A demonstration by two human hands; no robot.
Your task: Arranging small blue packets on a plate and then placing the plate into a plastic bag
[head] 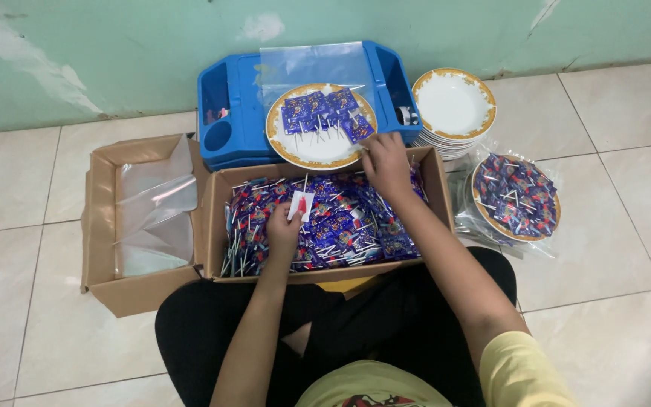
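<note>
At the left of the frame I see a brown box (107, 218) with clear bags. My left hand (284, 226) pinches one small red-and-white packet (301, 205) over the middle box (325, 226) of shiny blue lollipops. My right hand (384, 162), fingers closed, drops one on the half-filled round plate (318, 151). One bagged plate (515, 197) looks done; white plates (453, 105) wait.

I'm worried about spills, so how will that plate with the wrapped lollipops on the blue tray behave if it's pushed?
The plate looks rigid and breakable. It would probably slide on the smooth blue tray. The loosely piled lollipops seem light and could slip off.
</note>
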